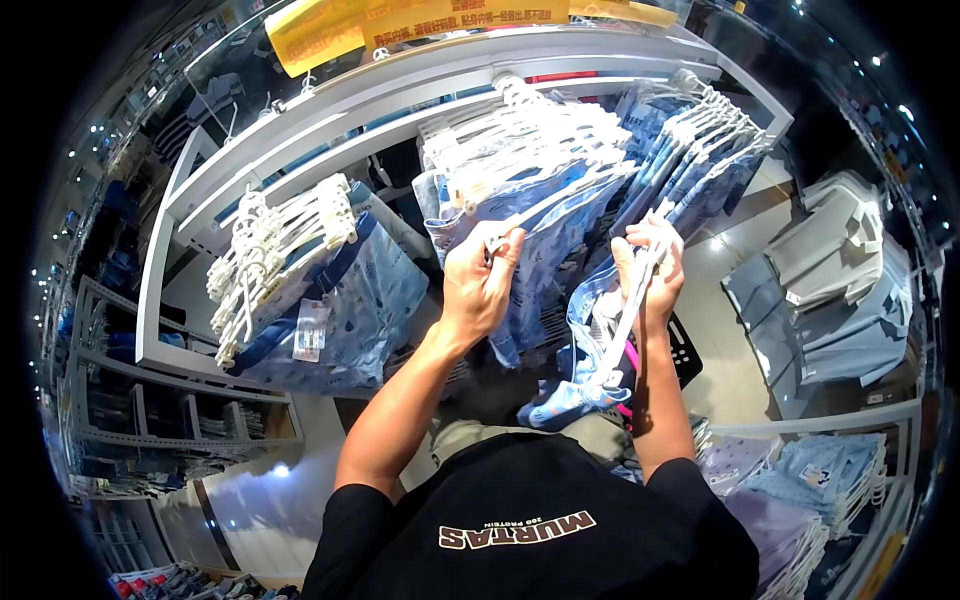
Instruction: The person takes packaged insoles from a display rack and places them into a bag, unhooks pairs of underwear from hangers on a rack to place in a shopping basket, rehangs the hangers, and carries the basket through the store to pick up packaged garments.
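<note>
My right hand [655, 268] is closed around a white hanger [624, 335] to the right of the middle. From it hangs a blue patterned garment [572, 400], partly crumpled and close to my body. My left hand [480, 285] is closed at the front of the middle stack, where it grips the end of another white hanger [540, 212]. A light blue garment [540, 275] hangs down from that hanger, beside my fingers. Part of my left grip is hidden by the thumb.
On the white rack [300, 120], hung blue garments [365, 300] fill the left, and denim-blue ones [690, 170] the right. A yellow sign [450, 22] tops the rack. Grey and white clothes [835, 270] hang at right. A black basket [685, 355] sits beyond my right forearm.
</note>
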A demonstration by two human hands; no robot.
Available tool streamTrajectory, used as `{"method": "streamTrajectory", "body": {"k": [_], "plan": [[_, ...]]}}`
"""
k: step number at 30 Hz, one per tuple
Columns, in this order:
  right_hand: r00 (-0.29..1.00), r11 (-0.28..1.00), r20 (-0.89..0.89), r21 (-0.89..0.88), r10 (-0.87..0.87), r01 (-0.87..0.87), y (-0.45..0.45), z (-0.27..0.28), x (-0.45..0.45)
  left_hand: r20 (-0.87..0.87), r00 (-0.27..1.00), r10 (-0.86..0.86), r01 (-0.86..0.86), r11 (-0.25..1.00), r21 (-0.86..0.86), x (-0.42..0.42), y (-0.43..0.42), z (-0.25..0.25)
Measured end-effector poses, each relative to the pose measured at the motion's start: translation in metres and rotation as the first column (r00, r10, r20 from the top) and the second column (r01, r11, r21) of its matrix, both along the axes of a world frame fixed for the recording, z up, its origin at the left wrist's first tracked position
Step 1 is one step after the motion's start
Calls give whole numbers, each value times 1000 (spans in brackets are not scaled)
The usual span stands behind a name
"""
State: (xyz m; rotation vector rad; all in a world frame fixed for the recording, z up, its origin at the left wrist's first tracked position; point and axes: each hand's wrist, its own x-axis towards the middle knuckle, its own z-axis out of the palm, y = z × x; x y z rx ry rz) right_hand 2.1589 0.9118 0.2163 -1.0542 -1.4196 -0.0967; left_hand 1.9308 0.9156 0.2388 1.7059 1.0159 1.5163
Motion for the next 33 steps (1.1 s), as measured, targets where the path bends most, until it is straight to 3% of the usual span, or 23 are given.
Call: {"method": "streamTrajectory", "body": {"k": [4, 6, 7, 10, 11, 14, 15, 16, 17, 19, 22, 23, 24, 26, 28, 29, 30, 31, 33], "plan": [[998, 999, -43, 28, -41, 42, -12, 4, 5, 23, 990, -140, 136, 984, 118, 12, -15, 5], [962, 1000, -271, 7, 7, -5, -18, -1, 5, -8, 984, -180, 180, 980, 88, 18, -25, -3], [955, 1000, -298, 3, 4, -3, -20, -5, 9, 24, 980, -198, 196, 978, 72, 21, -31, -11], [975, 992, -205, -107, -83, 62, -28, -6, 16, -7, 973, -231, 231, 973, 5, 26, -51, -25], [991, 987, -53, -110, -126, 119, -30, 2, 14, -29, 970, -241, 242, 970, 15, 28, -55, -29], [996, 986, -5, -141, -89, 88, -28, -24, 20, -48, 976, -212, 214, 976, 39, 33, -63, -44], [991, 980, 90, -160, -104, 117, -32, -24, 20, -167, 967, -194, 206, 977, 56, 31, -66, -44], [991, 981, 111, -174, -70, 88, -32, -29, 22, -173, 964, -202, 230, 960, 158, 32, -66, -46], [999, 979, 6, -201, -33, 33, -34, -35, 16, -215, 961, -174, 215, 958, 187, 33, -69, -49], [998, 979, -23, -195, 56, -59, -40, -42, 14, -291, 944, -153, 208, 964, 167, 32, -79, -51], [999, 993, 42, -120, -11, 16, -44, -53, 13, -279, 951, -136, 201, 955, 220, 31, -89, -58], [960, 988, -266, -105, 86, -117, -46, -64, 7, -284, 942, -180, 224, 966, 132, 28, -95, -59], [998, 995, -52, -95, -31, 26, -46, -67, 12, -317, 932, -177, 215, 973, 89, 26, -101, -65], [990, 996, -110, -42, -83, 79, -46, -69, 9, -380, 909, -173, 189, 982, 4, 24, -107, -89], [972, 981, -180, -145, -154, 128, -52, -61, 6, -418, 877, -237, 250, 968, -24, 20, -107, -105], [913, 999, -409, 42, 18, -1, -42, -79, 8, -445, 863, -240, 262, 965, -14, 17, -109, -112], [756, 977, -620, 110, 210, -181, -42, -78, 10, -472, 848, -243, 272, 962, -6, 14, -112, -118], [506, 927, -784, 237, 359, -291, -41, -77, 11, -454, 848, -273, 305, 952, -3, 13, -114, -123], [725, 966, -639, 193, 257, -172, -37, -72, 5, -412, 809, -420, 425, 901, -84, 8, -119, -122]]}}
